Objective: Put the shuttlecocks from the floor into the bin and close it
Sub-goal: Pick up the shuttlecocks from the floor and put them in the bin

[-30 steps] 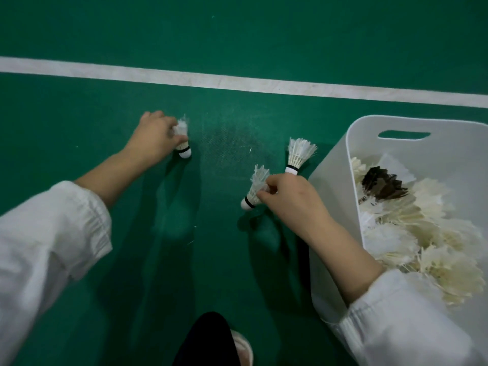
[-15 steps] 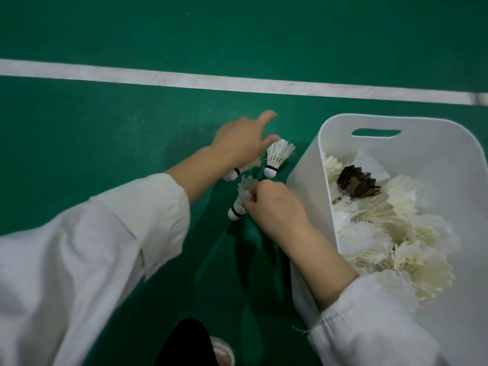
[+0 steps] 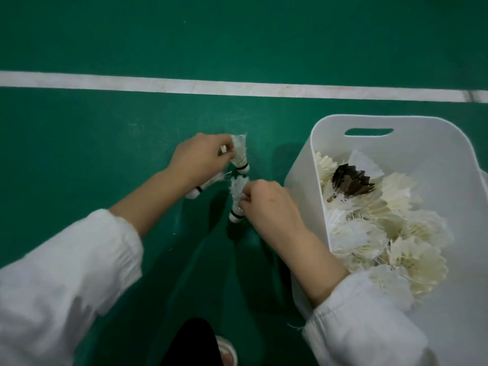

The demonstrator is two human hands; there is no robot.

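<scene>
Three white feathered shuttlecocks off the green floor [image 3: 105, 154]: two held in left hand [image 3: 196, 161] fingers, one [image 3: 235, 200] pinched by right hand [image 3: 266, 204]. White plastic bin [image 3: 303, 186] beside right fingers, well filled, no lid visible.

Green court floor [image 3: 79, 159] with white line [image 3: 237, 88], white bin [image 3: 303, 180] on it.

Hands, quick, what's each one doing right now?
Left hand: closed on two white feather shuttlecocks, one pinched in the fingers, one under the palm.
Right hand: closed on one white feather shuttlecock.
</scene>
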